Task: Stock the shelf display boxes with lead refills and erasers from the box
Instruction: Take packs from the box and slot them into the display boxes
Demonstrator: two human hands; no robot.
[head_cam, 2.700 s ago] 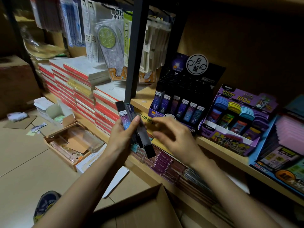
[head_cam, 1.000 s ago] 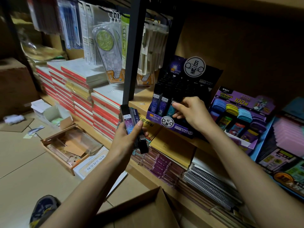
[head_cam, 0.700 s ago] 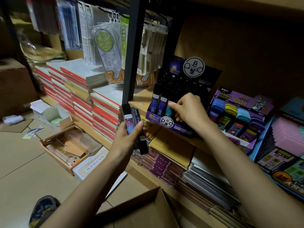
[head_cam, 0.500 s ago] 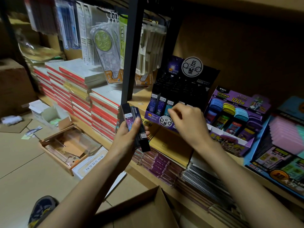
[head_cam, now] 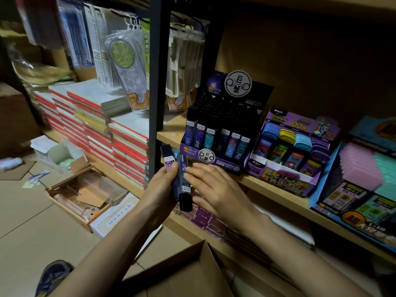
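One wide-angle camera rides on the person's head, looking forward and down; it is close to the wooden shelf (head_cam: 169, 130), which runs off rightward; the floor (head_cam: 32, 221) spreads left; the cardboard box (head_cam: 182, 275) sits at the lower edge.

- Black lead refill cases (head_cam: 183, 181), pink and blue starry labels
- Purple lead refill display box (head_cam: 227, 163), black header, white round emblem
- Purple eraser display box (head_cam: 278, 179); blue, yellow, cyan erasers (head_cam: 287, 134)
- Red-and-white striped notebook stacks (head_cam: 128, 151)
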